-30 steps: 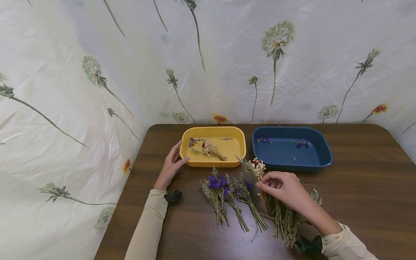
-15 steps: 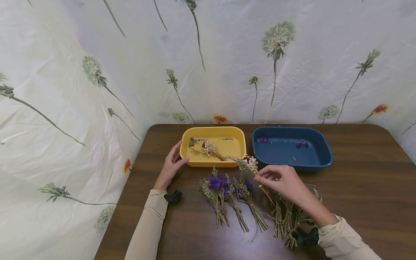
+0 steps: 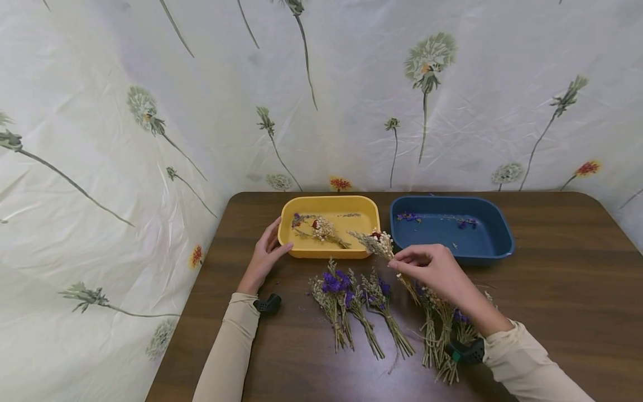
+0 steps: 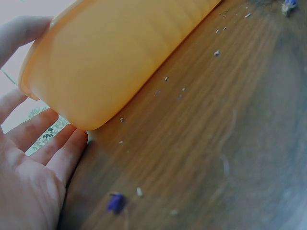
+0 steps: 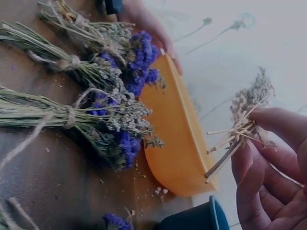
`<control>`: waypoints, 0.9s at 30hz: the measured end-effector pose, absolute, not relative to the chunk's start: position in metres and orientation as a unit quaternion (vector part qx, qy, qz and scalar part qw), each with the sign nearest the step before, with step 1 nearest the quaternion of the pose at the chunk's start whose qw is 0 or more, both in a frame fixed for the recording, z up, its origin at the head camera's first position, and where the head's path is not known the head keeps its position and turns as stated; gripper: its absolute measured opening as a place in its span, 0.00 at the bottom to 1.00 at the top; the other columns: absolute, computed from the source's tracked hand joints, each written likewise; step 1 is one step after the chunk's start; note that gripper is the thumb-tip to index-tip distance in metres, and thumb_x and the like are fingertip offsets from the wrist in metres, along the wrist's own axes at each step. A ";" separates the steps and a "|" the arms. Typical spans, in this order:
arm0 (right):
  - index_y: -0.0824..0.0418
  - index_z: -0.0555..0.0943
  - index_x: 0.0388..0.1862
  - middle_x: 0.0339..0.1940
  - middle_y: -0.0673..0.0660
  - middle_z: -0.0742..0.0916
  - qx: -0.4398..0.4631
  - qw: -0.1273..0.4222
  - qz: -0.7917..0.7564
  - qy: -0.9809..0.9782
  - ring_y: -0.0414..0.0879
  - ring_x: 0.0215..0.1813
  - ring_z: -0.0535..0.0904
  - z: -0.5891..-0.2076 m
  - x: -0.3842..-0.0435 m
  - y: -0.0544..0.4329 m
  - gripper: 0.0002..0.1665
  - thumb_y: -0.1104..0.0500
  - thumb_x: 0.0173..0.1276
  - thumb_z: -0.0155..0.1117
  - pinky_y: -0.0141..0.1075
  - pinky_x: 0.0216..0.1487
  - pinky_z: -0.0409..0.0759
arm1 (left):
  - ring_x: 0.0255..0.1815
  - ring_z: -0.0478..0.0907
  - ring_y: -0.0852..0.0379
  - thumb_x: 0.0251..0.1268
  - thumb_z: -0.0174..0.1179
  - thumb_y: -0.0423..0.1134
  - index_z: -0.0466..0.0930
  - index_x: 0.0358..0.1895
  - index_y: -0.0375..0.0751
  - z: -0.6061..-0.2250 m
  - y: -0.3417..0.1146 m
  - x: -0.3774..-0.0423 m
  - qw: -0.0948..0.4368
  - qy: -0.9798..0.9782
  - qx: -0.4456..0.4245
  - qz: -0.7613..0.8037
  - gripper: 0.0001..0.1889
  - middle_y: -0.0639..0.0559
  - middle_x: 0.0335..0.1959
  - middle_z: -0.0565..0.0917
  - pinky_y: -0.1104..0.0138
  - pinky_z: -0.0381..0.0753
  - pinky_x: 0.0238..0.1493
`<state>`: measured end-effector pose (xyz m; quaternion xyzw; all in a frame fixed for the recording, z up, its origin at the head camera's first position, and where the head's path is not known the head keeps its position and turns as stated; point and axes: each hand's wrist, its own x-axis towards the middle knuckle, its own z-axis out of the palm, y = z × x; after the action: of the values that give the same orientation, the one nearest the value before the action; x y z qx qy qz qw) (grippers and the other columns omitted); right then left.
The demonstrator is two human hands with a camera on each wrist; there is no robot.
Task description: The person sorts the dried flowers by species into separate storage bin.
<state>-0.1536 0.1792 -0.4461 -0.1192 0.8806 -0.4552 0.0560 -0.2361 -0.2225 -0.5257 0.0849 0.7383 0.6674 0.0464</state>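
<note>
In the head view a small dried flower bouquet (image 3: pixel 380 245), with cream blooms, a red flower and grey-green sprigs, tilts left over the yellow tray's front right corner. My right hand (image 3: pixel 436 272) pinches its stems between thumb and fingers; the right wrist view shows the cut stem ends (image 5: pixel 235 136). At the left end of the yellow tray (image 3: pixel 329 254), my left hand (image 3: pixel 265 254) rests with the thumb at the rim and extended fingers touching the outer wall. Inside that tray lies another cream-and-red bouquet (image 3: pixel 324 230).
A blue tray (image 3: pixel 452 259) with purple flower bits stands right of the yellow one. Several tied bunches with purple flowers (image 3: pixel 335 282) lie in front of the trays. More bunches (image 3: pixel 442 335) lie below my right forearm. Crumbs dot the wooden table (image 3: pixel 562 268); patterned fabric hangs behind.
My right hand has moved left and toward the trays with the bouquet, lifting it off the bunches and tipping its head over the yellow tray's corner. The left hand stays put.
</note>
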 end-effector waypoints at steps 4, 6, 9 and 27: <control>0.48 0.91 0.45 0.39 0.51 0.93 -0.115 0.052 -0.450 0.884 0.41 0.36 0.86 -0.444 -0.161 0.177 0.15 0.41 0.69 0.71 0.36 0.33 0.82 | 0.83 0.58 0.44 0.74 0.63 0.35 0.55 0.83 0.56 -0.537 -0.224 -0.241 0.037 0.739 0.085 0.667 0.39 0.44 0.83 0.61 0.46 0.54 0.84; 0.48 0.91 0.45 0.39 0.50 0.93 -0.113 0.051 -0.448 0.885 0.43 0.37 0.86 -0.444 -0.165 0.176 0.16 0.40 0.69 0.71 0.36 0.33 0.82 | 0.83 0.59 0.45 0.74 0.63 0.36 0.56 0.83 0.58 -0.539 -0.225 -0.241 0.032 0.739 0.090 0.667 0.39 0.46 0.82 0.61 0.46 0.57 0.83; 0.48 0.91 0.46 0.37 0.51 0.92 -0.112 0.055 -0.452 0.883 0.46 0.36 0.86 -0.444 -0.173 0.174 0.17 0.39 0.69 0.71 0.37 0.32 0.82 | 0.83 0.60 0.46 0.74 0.64 0.39 0.57 0.82 0.58 -0.541 -0.225 -0.241 0.028 0.739 0.096 0.666 0.38 0.48 0.82 0.62 0.45 0.59 0.82; 0.53 0.91 0.49 0.44 0.58 0.93 -0.126 0.064 -0.440 0.887 0.48 0.38 0.86 -0.444 -0.212 0.162 0.17 0.44 0.71 0.71 0.45 0.31 0.85 | 0.83 0.59 0.45 0.73 0.65 0.37 0.56 0.83 0.57 -0.539 -0.223 -0.241 0.034 0.737 0.086 0.670 0.40 0.47 0.83 0.61 0.46 0.56 0.83</control>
<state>-0.2123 0.1624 -0.4442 -0.1262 0.8867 -0.4403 0.0635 -0.2414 -0.2232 -0.5386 0.0857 0.7367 0.6699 0.0340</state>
